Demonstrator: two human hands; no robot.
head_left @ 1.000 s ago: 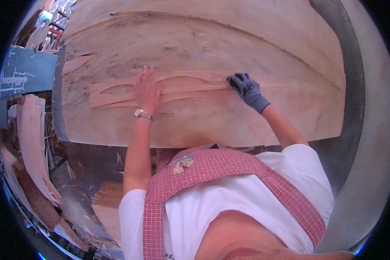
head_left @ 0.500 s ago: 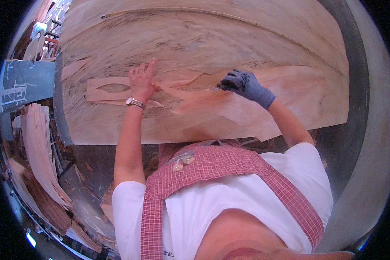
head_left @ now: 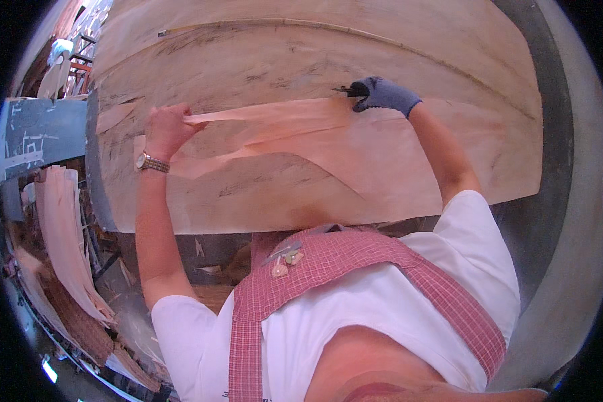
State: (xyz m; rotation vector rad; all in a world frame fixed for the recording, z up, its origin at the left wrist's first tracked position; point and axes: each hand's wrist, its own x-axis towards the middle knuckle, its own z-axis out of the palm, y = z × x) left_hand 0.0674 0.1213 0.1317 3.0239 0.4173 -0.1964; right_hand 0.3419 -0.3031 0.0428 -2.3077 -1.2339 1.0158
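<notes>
My bare left hand [head_left: 167, 130], with a watch on the wrist, is closed on the end of a thin pale wood veneer strip [head_left: 268, 112]. The strip stretches rightward to just below my right hand [head_left: 385, 97], which wears a blue-grey glove with dark fingertips. Its fingers are closed round a small dark tool [head_left: 344, 90] whose thin tip points left; its exact kind cannot be made out. Under both hands lies a broad veneer sheet [head_left: 281, 74] with dark streaks. Another loose veneer piece [head_left: 301, 144] lies below the strip.
A long thin stick [head_left: 301, 23] curves across the far part of the sheet. One small veneer scrap [head_left: 117, 116] lies at its left edge. Beyond are a blue panel [head_left: 43, 130] and stacked veneer offcuts [head_left: 63, 228]. A grey border [head_left: 556, 134] runs along the right.
My left hand has moved left and closed on the veneer strip, lifting its end. My right hand has shifted slightly farther away, and the tool's tip now shows. The piece with an oval gap no longer shows.
</notes>
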